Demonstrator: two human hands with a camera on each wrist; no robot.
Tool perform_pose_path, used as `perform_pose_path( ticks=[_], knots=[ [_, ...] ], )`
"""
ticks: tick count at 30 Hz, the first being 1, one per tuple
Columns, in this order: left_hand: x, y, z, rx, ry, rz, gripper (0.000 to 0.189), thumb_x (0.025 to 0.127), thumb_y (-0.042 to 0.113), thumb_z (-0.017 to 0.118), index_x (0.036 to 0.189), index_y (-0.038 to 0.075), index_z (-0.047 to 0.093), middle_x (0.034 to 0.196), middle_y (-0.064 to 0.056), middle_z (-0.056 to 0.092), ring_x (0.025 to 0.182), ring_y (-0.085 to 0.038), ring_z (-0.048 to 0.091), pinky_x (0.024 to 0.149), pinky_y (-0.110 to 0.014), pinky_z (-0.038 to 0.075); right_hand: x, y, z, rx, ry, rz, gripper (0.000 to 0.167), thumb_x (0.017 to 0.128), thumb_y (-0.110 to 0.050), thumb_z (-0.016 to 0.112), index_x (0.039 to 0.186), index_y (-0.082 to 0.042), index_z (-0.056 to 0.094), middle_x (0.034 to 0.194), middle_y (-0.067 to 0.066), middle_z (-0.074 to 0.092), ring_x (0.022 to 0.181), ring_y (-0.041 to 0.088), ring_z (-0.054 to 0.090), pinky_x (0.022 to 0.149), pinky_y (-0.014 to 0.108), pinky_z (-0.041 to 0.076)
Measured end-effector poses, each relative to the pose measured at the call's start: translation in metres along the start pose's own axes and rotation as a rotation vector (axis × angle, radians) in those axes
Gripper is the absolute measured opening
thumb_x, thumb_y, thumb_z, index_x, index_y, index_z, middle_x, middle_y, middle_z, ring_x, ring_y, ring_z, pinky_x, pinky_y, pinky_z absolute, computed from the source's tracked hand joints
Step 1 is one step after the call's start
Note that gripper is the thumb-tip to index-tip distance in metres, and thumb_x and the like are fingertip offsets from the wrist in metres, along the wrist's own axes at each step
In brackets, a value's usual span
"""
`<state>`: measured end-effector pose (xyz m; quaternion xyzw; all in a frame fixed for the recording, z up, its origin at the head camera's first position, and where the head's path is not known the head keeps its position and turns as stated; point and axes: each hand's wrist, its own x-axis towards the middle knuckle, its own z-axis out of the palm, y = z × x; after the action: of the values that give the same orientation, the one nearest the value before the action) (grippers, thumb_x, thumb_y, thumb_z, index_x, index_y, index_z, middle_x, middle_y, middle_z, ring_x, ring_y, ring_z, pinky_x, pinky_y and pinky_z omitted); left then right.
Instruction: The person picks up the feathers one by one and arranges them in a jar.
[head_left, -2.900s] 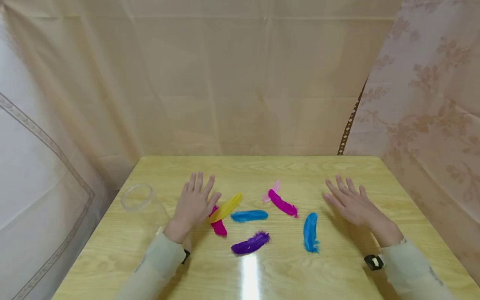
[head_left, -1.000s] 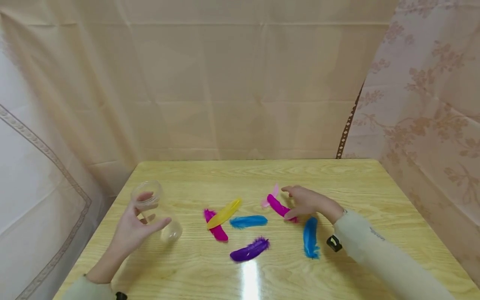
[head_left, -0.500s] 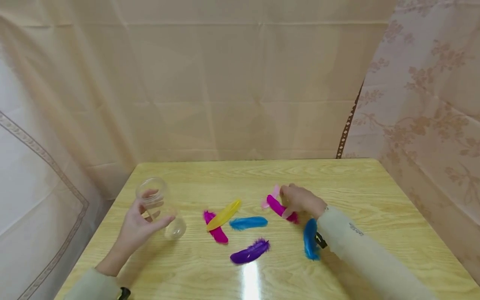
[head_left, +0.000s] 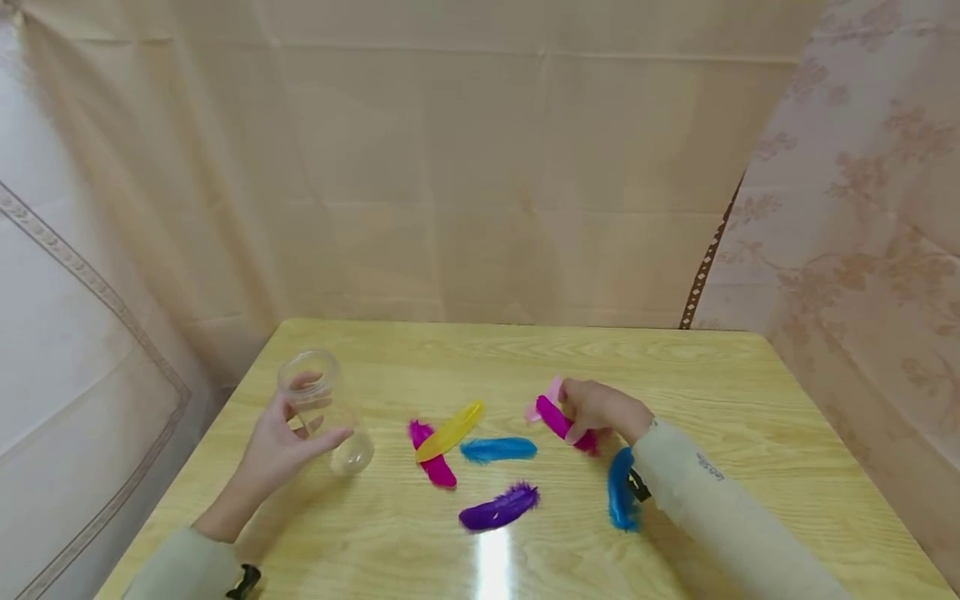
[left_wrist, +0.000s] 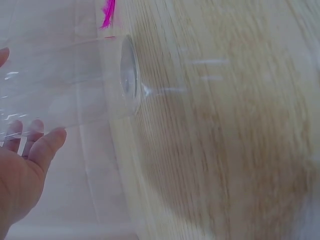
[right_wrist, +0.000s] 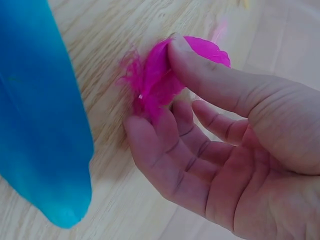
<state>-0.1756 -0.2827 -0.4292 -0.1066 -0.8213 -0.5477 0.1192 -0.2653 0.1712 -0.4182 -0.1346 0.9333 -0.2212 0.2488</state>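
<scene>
A clear plastic jar (head_left: pixel 342 417) stands at the table's left, and my left hand (head_left: pixel 281 442) holds it round its side, fingers behind and thumb in front. The left wrist view shows the transparent jar (left_wrist: pixel 70 85) with its round base at the tabletop. Toward the right, my right hand (head_left: pixel 602 408) pinches a magenta feather (head_left: pixel 553 417). Seen from the right wrist, the thumb lies on top of the magenta feather (right_wrist: pixel 160 75), with curled fingers beneath its fluffy end. A pale pink feather (head_left: pixel 533 412) lies just behind it, partly covered.
On the wooden table (head_left: pixel 375 542) a yellow feather (head_left: pixel 450 432) crosses a second magenta feather (head_left: pixel 442 475). A blue feather (head_left: pixel 498 450) and a purple feather (head_left: pixel 499 508) lie mid-table. Another blue feather (head_left: pixel 621 492) lies by the right sleeve. Curtains (head_left: pixel 480 183) hang behind.
Both hands were spread flat over the table at first. The left went to the jar, shifting it slightly right; the right moved inward and its fingers closed on the magenta feather.
</scene>
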Motion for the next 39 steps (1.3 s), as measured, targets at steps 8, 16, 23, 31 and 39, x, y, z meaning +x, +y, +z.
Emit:
perform_pose_path(
  ticks=[8, 16, 23, 31, 39],
  knots=[
    [0.003, 0.002, 0.002, -0.008, 0.002, -0.015, 0.082, 0.080, 0.005, 0.086, 0.146, 0.010, 0.038, 0.134, -0.014, 0.052, 0.117, -0.021, 0.055, 0.090, -0.023, 0.054, 0.002, -0.006, -0.003, -0.041, -0.017, 0.021, 0.041, 0.080, 0.001, 0.084, 0.111, -0.003, 0.056, 0.087, 0.008, 0.058, 0.070, 0.024, 0.063, 0.059, 0.035, 0.059],
    [0.007, 0.006, 0.007, -0.012, -0.003, -0.012, 0.084, 0.080, 0.005, 0.086, 0.148, 0.008, 0.036, 0.134, -0.013, 0.052, 0.117, -0.022, 0.054, 0.091, -0.023, 0.054, -0.001, -0.008, -0.008, -0.159, 0.014, 0.009, 0.029, 0.078, 0.001, 0.086, 0.096, -0.004, 0.065, 0.082, 0.004, 0.062, 0.073, 0.019, 0.063, 0.065, 0.031, 0.058],
    [0.003, 0.011, 0.005, -0.012, -0.002, -0.028, 0.083, 0.081, 0.005, 0.086, 0.147, 0.009, 0.037, 0.135, -0.014, 0.052, 0.118, -0.022, 0.056, 0.092, -0.023, 0.053, -0.002, -0.008, -0.005, -0.206, 0.021, -0.070, 0.022, 0.075, -0.001, 0.088, 0.084, -0.005, 0.068, 0.077, 0.001, 0.061, 0.069, 0.016, 0.060, 0.064, 0.027, 0.055],
    [0.000, 0.014, 0.003, 0.025, 0.006, -0.010, 0.083, 0.081, 0.005, 0.086, 0.147, 0.009, 0.037, 0.130, -0.006, 0.055, 0.116, -0.020, 0.056, 0.091, -0.020, 0.053, -0.002, -0.005, -0.004, -0.193, 0.012, -0.029, 0.019, 0.080, -0.005, 0.086, 0.086, -0.006, 0.068, 0.077, 0.002, 0.062, 0.069, 0.016, 0.058, 0.064, 0.027, 0.053],
    [-0.002, 0.018, 0.002, 0.033, 0.005, -0.013, 0.083, 0.080, 0.005, 0.086, 0.147, 0.009, 0.037, 0.131, -0.010, 0.055, 0.115, -0.017, 0.057, 0.090, -0.020, 0.053, -0.004, -0.004, -0.005, -0.205, -0.012, -0.058, 0.017, 0.082, -0.009, 0.086, 0.087, -0.007, 0.070, 0.078, 0.001, 0.061, 0.069, 0.016, 0.055, 0.061, 0.027, 0.049]
  ],
)
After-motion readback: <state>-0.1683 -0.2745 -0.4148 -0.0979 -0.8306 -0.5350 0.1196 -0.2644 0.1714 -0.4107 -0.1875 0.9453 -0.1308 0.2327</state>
